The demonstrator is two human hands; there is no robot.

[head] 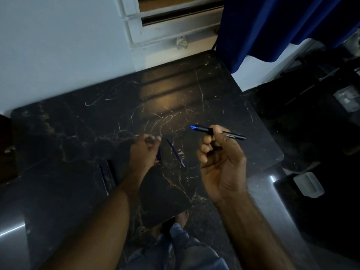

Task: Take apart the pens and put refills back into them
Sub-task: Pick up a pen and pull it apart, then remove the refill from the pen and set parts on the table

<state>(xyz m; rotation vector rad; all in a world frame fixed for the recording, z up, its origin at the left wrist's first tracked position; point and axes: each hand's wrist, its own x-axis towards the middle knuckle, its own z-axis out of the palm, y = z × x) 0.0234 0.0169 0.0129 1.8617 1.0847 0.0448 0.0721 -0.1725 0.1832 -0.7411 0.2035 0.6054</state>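
Observation:
My right hand [220,158] grips a black pen [231,134] with a blue tip section, held level above the dark marble table [93,121] with its point aimed left. My left hand [145,151] hovers low over the table with curled fingers; whether it holds anything I cannot tell. A thin blue refill [175,152] lies on the table between my hands. Another small blue piece [159,153] shows just under my left hand. More dark pen parts [107,172] lie to the left of my left forearm.
The table's right edge drops off near my right wrist, and a white wall [58,45] backs it. A blue curtain [272,26] hangs at the back right. Dark clutter sits on the floor to the right. My legs show below the table's front edge.

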